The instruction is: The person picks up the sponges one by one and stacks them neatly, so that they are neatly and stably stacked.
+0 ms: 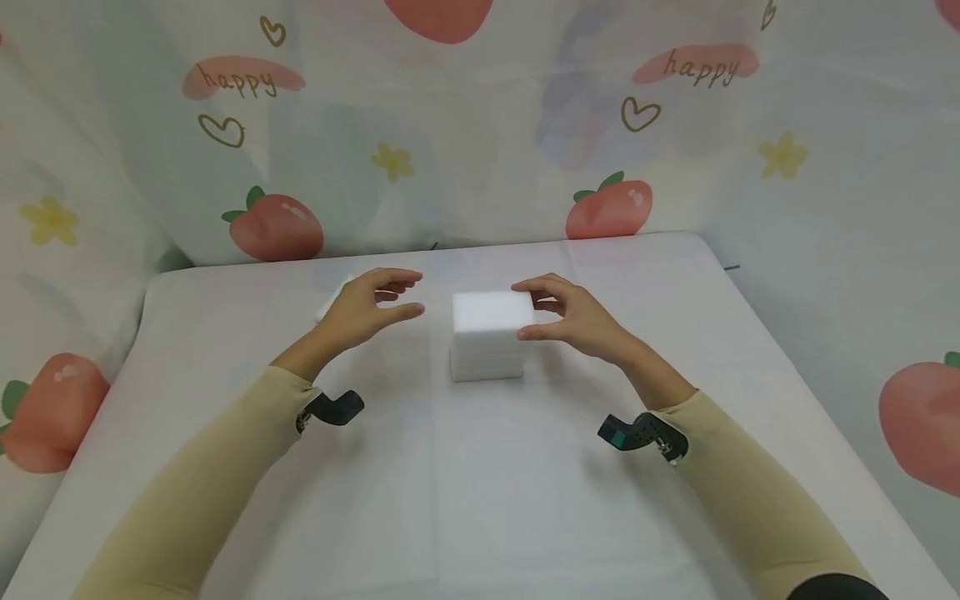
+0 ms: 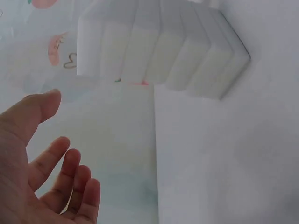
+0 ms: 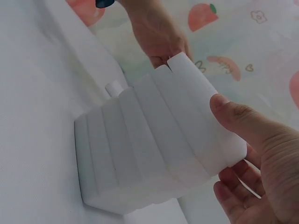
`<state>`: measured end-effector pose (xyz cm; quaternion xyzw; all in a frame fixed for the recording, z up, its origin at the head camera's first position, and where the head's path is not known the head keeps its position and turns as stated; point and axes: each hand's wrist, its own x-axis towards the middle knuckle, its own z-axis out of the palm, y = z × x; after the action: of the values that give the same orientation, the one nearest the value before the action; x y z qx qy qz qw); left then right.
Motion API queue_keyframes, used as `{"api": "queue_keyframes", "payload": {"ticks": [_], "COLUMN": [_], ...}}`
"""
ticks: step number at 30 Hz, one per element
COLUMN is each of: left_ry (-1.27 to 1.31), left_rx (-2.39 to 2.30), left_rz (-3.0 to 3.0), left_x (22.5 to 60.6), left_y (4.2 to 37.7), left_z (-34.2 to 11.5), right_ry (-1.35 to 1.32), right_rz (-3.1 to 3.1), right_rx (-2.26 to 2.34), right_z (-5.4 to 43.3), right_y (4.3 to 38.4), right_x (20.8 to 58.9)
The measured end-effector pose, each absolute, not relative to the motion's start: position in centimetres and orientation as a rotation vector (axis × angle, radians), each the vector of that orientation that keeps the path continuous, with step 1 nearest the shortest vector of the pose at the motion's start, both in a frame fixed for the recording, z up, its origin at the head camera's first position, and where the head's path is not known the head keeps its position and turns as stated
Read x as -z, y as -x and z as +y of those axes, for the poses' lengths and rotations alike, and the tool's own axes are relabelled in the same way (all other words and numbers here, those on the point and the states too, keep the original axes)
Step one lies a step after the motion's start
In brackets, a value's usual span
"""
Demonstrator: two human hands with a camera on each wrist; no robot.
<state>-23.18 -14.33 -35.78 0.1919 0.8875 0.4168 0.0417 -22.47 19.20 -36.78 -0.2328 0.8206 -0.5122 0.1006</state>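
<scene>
A stack of several white sponge blocks [image 1: 487,360] stands near the middle of the table, its layers slightly uneven in the right wrist view. My right hand [image 1: 573,318] grips the right end of the top sponge [image 3: 194,100], thumb on the near side and fingers on the far side. To the left of the stack, my left hand [image 1: 375,304] hovers with its thumb and fingers parted, holding nothing. Behind that hand a white piece [image 1: 330,302] partly shows, mostly hidden by the wrist.
A white cloth covers the table [image 1: 480,500]. Patterned curtains [image 1: 480,108] with peaches and hearts hang behind it and at both sides. A dark camera mount sits on each wrist, the left one [image 1: 337,408] and the right one [image 1: 641,433].
</scene>
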Motion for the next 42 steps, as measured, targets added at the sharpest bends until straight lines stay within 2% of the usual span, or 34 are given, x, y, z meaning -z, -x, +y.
{"api": "queue_keyframes", "payload": {"ticks": [11, 15, 29, 42], "left_ry": [-0.054, 0.060, 0.178, 0.213], "left_rx": [-1.362, -1.351, -1.124, -1.101], "left_rz": [2.962, 2.974, 2.929, 2.914], "left_x": [40.2, 41.5, 43.4, 44.6], "left_y": [23.8, 23.9, 25.5, 25.9], "left_z": [-20.4, -21.6, -22.4, -22.7], "right_ry": [0.696, 0.679, 0.688, 0.697], "right_rz": [2.425, 2.413, 2.414, 2.399], "right_rx": [1.525, 1.540, 1.531, 1.549], "right_z": [19.2, 19.2, 19.0, 18.9], "right_y": [22.7, 22.6, 22.6, 22.7], "right_x": [37.4, 37.4, 37.4, 37.7]}}
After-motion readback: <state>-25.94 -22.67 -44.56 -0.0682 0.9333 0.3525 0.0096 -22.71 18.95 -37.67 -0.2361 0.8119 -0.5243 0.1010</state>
